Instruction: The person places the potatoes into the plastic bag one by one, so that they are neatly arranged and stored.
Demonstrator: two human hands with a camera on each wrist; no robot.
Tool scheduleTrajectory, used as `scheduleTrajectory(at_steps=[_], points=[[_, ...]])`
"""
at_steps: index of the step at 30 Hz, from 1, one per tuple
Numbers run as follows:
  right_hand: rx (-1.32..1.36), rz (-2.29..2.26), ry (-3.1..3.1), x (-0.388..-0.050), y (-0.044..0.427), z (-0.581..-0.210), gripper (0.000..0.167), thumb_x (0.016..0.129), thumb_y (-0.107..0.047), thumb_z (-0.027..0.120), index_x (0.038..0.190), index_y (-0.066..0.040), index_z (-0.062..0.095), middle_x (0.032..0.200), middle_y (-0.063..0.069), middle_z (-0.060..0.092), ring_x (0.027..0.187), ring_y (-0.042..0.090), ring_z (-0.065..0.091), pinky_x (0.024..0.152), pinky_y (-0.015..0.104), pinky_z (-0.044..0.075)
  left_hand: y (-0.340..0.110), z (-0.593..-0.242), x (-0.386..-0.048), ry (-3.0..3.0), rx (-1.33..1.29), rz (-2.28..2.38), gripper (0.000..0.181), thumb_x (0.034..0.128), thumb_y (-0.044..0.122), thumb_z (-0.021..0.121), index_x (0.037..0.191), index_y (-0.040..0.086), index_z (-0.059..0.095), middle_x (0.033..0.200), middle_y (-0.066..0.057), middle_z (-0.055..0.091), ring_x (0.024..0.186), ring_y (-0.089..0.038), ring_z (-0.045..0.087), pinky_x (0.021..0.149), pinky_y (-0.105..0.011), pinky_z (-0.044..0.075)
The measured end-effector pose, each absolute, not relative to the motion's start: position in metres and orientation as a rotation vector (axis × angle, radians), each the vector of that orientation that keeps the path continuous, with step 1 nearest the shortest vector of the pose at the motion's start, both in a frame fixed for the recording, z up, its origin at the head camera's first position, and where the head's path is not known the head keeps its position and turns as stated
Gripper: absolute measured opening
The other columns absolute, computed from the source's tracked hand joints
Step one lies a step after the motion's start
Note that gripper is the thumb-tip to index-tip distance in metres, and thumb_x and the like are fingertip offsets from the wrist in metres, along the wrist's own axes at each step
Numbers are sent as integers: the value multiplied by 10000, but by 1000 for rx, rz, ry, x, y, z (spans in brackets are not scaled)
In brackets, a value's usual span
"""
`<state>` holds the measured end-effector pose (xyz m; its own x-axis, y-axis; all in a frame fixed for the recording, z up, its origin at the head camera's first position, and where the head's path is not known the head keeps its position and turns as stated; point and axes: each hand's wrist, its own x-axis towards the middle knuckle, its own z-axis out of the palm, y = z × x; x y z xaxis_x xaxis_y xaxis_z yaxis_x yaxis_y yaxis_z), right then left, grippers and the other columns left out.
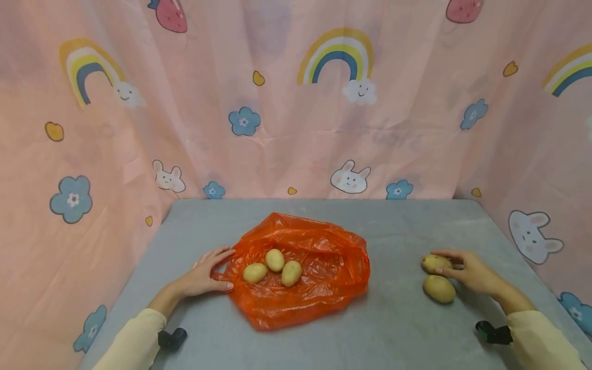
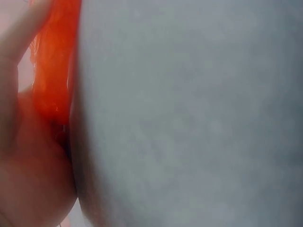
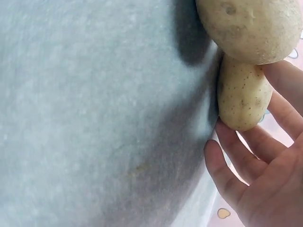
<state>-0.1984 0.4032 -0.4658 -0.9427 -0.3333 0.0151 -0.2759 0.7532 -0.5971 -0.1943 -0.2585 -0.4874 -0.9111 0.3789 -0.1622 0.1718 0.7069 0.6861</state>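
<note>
An orange plastic bag [image 1: 319, 303] lies spread on the table, its mouth toward the left. Three potatoes [image 1: 291, 273] sit together inside that mouth. At the bag's left edge, my left hand [image 1: 203, 275] holds the plastic between thumb and fingers; in the left wrist view the orange film [image 2: 54, 66] shows against the hand. Over on the right, my right hand [image 1: 472, 272] has its thumb and fingers around the farther potato [image 1: 433, 263], which rests on the table. A second potato [image 1: 439, 289] lies just nearer, close beside it.
The grey table [image 1: 384, 334] carries the bag and potatoes. A pink patterned curtain [image 1: 287, 154] hangs behind the table and along both sides. Dark wrist devices [image 1: 494, 333] sit at both sleeves.
</note>
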Motion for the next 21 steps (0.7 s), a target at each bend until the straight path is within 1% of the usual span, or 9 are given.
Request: scheduleTrajectory(at_steps=[2, 7, 12, 21], points=[[-505, -962, 2857, -199, 403, -466, 461, 951, -131, 698, 1311, 133, 584, 1302, 357, 609, 992, -220, 441, 741, 162, 496, -259, -487, -195, 2627, 435, 1006, 893, 830, 479, 777, 1578, 222, 362, 1687, -109, 194, 1516, -454, 109, 1124, -789, 100], [-532, -994, 2872, -198, 403, -470, 456, 943, -121, 705, 1296, 145, 591, 1273, 363, 621, 992, -198, 492, 736, 155, 509, -258, -488, -193, 2637, 447, 995, 892, 829, 475, 779, 1577, 219, 366, 1683, -117, 205, 1510, -453, 127, 1117, -792, 125], [-469, -1006, 2844, -195, 405, -472, 492, 959, -155, 694, 1329, 144, 570, 1299, 375, 604, 966, -182, 522, 738, 142, 510, -258, -489, -192, 2633, 450, 998, 890, 833, 463, 782, 1576, 205, 368, 1682, -129, 206, 1510, -459, 127, 1115, -787, 122], [-465, -1017, 2815, -198, 406, -467, 523, 958, -182, 697, 1356, 128, 557, 1326, 386, 582, 972, -200, 492, 746, 142, 508, -258, -489, -196, 2629, 445, 1029, 889, 833, 462, 782, 1577, 211, 365, 1683, -125, 203, 1518, -460, 108, 1118, -788, 101]])
